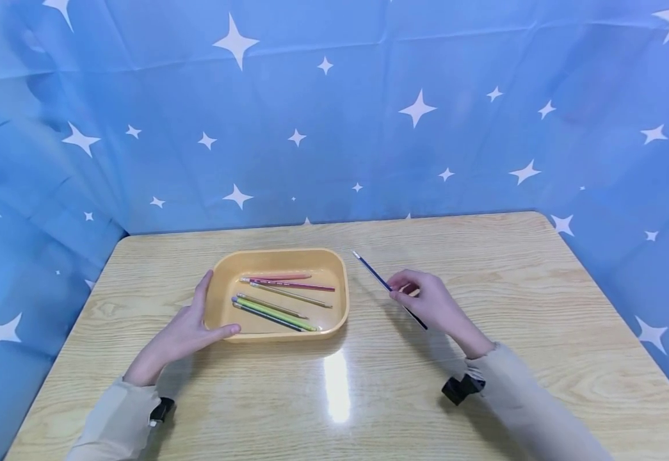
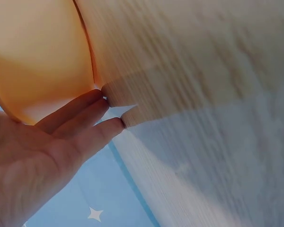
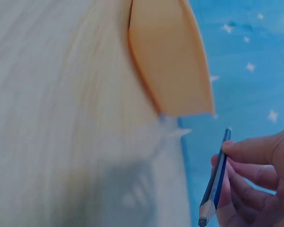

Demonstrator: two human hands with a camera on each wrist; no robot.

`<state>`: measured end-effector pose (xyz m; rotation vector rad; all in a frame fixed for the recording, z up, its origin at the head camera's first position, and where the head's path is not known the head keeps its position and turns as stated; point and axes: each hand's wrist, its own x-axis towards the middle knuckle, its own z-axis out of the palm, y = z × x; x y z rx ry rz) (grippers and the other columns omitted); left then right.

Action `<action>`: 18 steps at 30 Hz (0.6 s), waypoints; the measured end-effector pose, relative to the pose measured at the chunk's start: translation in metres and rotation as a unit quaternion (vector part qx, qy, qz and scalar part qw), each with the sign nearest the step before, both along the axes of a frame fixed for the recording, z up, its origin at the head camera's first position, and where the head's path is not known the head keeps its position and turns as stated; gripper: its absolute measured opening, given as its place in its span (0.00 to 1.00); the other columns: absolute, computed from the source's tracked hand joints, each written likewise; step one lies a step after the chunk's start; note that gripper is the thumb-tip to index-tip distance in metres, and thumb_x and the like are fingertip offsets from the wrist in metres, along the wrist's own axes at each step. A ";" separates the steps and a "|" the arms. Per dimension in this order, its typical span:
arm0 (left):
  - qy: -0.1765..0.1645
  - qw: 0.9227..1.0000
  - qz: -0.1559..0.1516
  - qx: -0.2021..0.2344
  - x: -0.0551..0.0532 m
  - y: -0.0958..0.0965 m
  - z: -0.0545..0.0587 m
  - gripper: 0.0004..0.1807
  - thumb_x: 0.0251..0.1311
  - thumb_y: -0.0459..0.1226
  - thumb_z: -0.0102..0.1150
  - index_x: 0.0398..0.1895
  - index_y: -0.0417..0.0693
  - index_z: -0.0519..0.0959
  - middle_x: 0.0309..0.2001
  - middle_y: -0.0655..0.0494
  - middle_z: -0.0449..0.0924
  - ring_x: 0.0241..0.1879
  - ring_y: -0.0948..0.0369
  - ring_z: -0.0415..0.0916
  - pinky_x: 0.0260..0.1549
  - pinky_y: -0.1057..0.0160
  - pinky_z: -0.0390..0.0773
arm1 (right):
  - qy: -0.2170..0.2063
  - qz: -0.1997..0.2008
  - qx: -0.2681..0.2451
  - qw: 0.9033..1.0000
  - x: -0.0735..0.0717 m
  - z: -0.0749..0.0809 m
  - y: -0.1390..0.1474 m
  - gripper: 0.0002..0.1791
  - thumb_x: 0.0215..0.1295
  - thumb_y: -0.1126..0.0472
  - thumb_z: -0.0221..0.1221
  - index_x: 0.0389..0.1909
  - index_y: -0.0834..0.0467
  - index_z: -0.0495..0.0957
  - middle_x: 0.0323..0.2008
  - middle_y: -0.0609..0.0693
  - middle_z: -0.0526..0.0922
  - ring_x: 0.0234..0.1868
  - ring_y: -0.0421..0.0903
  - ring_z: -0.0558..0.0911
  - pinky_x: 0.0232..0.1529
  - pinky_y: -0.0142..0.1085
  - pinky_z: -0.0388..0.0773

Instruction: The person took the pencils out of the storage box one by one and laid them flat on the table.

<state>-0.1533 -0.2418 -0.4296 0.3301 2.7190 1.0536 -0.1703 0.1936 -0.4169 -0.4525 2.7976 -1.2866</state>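
A dark blue pencil (image 1: 372,271) is pinched between the thumb and fingers of my right hand (image 1: 426,299), to the right of a yellow-orange tray (image 1: 344,304). Its pale end points up and left in the head view; in the right wrist view the pencil (image 3: 215,182) shows a sharpened wooden tip. My left hand (image 1: 187,330) rests against the tray's left front corner, fingers fairly straight along the outer wall and thumb at the front rim. Inside the tray lie several pencils, among them a pink pencil (image 1: 284,277), a dark red pencil (image 1: 305,285) and a bright green pencil (image 1: 279,314).
The wood-patterned table (image 1: 265,397) carries the tray left of its middle, near the back edge. A blue curtain (image 1: 357,147) with white stars hangs behind and beside it. Black straps (image 1: 462,388) sit at both wrists, over light sleeves.
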 end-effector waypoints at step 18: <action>-0.008 1.000 0.002 0.004 0.000 0.000 -0.001 0.65 0.55 0.53 0.68 0.75 0.39 0.28 0.70 0.24 0.45 0.65 0.33 0.55 0.57 0.35 0.61 | -0.011 -0.091 0.048 0.995 0.003 -0.024 0.055 0.10 0.62 0.68 0.62 0.43 0.69 0.79 0.33 0.55 0.83 0.34 0.52 0.82 0.34 0.40 0.77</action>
